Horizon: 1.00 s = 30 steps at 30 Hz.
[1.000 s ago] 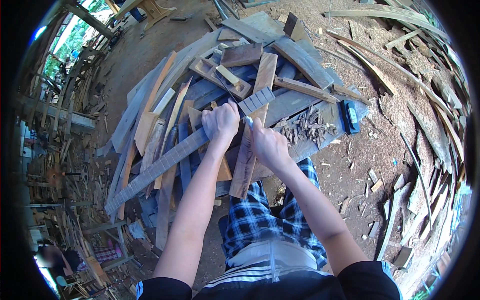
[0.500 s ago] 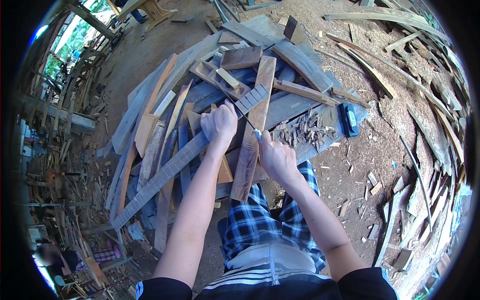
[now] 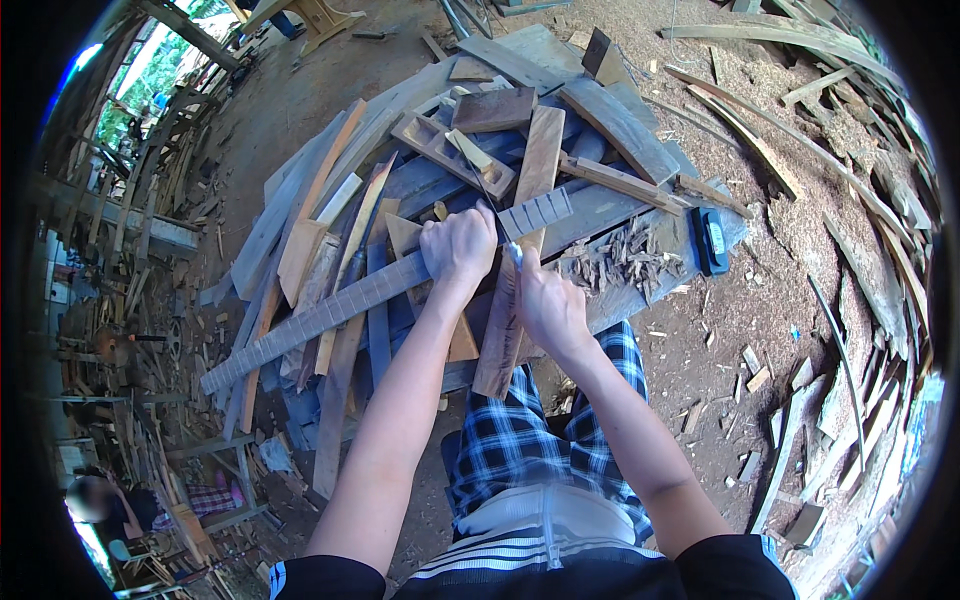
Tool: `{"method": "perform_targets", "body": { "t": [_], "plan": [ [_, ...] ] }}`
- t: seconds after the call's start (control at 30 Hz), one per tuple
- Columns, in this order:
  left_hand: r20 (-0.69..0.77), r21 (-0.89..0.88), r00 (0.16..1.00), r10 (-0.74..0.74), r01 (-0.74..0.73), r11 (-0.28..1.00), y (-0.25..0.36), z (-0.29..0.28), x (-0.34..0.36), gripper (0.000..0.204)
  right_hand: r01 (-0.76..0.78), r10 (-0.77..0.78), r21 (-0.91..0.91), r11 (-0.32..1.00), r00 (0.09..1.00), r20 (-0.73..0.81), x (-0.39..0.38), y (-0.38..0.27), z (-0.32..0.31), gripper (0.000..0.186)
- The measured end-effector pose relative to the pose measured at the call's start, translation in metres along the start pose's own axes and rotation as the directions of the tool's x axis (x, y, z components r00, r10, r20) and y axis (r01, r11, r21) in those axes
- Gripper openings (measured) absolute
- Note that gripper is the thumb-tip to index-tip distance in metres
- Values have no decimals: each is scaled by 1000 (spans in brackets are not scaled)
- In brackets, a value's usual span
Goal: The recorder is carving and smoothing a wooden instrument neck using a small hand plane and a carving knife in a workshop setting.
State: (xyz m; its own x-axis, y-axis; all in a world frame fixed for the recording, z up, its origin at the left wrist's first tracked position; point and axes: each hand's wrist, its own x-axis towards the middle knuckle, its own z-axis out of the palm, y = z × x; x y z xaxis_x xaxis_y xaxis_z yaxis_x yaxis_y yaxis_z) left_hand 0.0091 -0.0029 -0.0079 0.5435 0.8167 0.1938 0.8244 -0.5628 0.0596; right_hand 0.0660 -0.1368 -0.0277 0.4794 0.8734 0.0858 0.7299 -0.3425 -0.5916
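Observation:
My left hand is closed around a long, narrow wooden strip marked with evenly spaced crosswise lines. The strip slants from the lower left up past my hand to its short right end, which rests over a thick brown plank. In my closed right hand is a thin-bladed saw with a whitish handle. Its narrow dark blade crosses the strip just right of my left knuckles. Too thin at this distance, the blade's teeth cannot be made out.
Beneath lies a heap of boards, with a hollowed wooden block and a brown block on top. Dark wood chips and a small blue-black case are at right. A person sits at lower left.
The strip has turned flatter: its left end rose and its right end shifted right and down. My left hand moved slightly right and down with it; the blade now stands steeper across it.

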Motion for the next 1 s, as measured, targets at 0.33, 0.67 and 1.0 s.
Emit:
{"method": "perform_targets", "body": {
  "t": [0.33,0.67,1.0],
  "plan": [
    [-43,0,999,8,-8,1000,3,3,1,51,5,-4,-32,999,1000,22,17,-4,-3,14],
    [6,-37,1000,-12,12,999,1,-1,0,55,-12,15,-65,998,998,56,8,-6,-5,14],
    [66,-47,996,-58,61,997,-4,-4,-2,55,-158,118,214,964,975,187,-54,15,-7,22]
  ]
}}
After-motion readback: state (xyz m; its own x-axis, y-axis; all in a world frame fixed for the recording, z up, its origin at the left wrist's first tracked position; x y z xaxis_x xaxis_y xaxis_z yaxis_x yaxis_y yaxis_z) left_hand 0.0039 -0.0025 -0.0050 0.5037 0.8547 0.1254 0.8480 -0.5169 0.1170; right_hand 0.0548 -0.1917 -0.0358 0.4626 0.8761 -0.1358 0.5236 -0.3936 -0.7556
